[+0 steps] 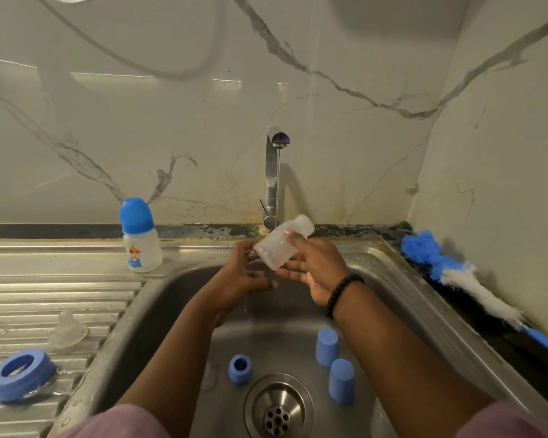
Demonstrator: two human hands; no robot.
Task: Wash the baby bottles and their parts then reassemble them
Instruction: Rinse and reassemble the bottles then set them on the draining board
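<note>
Right hand [310, 263] grips the clear bottle [280, 245] (tilted, under the tap [274, 178]); left hand [244, 273] loosely open beside it.

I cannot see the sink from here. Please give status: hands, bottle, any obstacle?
Right hand grips clear bottle under running tap. Left hand touches its base. Blue caps and ring near drain, not obstructing.
</note>
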